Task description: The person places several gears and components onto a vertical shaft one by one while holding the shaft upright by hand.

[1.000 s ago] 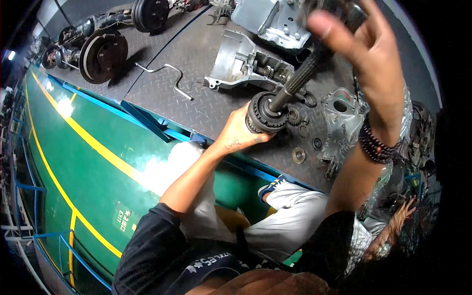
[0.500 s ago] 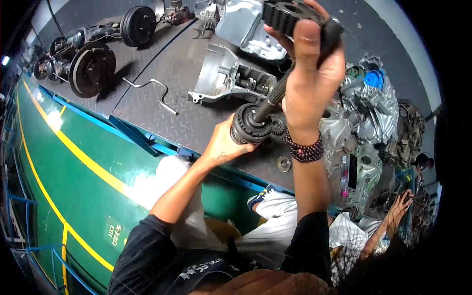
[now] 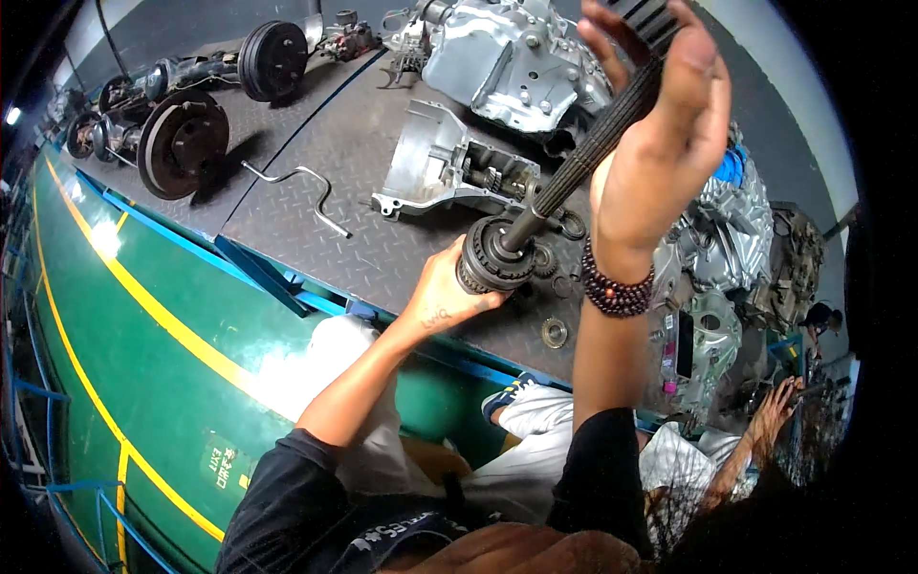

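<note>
My left hand is wrapped round a dark synchronizer gear assembly at the lower end of a splined transmission shaft. The shaft slants up to the right from it. Near the shaft's upper end, my right hand has its fingers and thumb about a dark toothed gear, partly cut off by the upper edge. Whether this gear sits on the shaft or just off its end is hidden. Beyond the shaft lies an open grey gearbox housing with gears inside.
A small ring gear lies on the dark metal table, near a bent metal rod. At the back stand a large silver gear case and axles with brake drums. Another person's hand is at the right.
My right hand has moved up and right with the gear, and more of the splined shaft shows. My left hand keeps its hold, and the view has shifted slightly.
</note>
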The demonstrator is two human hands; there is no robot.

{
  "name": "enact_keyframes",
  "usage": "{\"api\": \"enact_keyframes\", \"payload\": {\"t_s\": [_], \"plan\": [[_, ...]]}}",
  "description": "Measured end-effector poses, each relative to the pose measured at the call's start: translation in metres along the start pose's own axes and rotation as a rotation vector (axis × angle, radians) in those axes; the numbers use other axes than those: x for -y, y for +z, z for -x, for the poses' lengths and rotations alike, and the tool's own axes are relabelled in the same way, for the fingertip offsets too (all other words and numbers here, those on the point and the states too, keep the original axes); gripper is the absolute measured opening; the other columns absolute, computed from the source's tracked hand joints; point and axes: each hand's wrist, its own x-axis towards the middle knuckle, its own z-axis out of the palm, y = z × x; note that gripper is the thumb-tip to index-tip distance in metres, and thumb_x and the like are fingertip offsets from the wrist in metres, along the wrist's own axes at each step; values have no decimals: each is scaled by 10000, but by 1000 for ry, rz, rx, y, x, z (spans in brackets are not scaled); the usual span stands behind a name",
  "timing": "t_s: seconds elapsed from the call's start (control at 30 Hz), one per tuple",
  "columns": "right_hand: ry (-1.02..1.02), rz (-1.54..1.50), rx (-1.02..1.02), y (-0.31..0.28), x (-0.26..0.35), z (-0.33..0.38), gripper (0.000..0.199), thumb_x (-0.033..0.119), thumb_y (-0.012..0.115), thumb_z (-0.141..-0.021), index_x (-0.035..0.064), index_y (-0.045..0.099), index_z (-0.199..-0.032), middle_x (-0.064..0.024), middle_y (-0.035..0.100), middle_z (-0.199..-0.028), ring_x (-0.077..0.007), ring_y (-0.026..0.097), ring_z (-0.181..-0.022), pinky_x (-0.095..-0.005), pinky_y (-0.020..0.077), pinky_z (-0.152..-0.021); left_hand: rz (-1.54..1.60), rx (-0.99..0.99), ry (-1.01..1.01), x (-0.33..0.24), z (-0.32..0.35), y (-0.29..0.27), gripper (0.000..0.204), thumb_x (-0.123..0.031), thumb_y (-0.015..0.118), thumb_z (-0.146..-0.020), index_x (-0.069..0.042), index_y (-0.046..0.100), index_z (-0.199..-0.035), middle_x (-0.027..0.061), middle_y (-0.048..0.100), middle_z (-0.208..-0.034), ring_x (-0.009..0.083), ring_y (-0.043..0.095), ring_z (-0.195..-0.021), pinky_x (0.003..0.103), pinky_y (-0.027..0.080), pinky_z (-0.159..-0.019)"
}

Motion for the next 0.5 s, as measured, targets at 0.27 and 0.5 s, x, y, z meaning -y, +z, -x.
{"api": "enact_keyframes", "payload": {"t_s": [0.27, 0.5], "plan": [[115, 168, -246, 12, 16, 6, 607, 489, 599, -1033, -36, 501, -1321, -161, 629, -1060, -244, 729, -889, -307, 670, -766, 42, -6, 29, 10, 2, 1, 803, -549, 960, -693, 4, 672, -1199, 59, 759, -1082, 149, 690, -1015, 356, 543, -964], [-43, -209, -72, -9, -1, 9, 567, 434, 612, -1048, -48, 476, -1314, -150, 609, -1100, -244, 716, -934, -352, 686, -819, -44, 13, -73, 6, -1, 3, 1057, -665, 923, -650, 23, 568, -1370, 116, 743, -1203, 185, 682, -1130, 377, 519, -1028]]}}
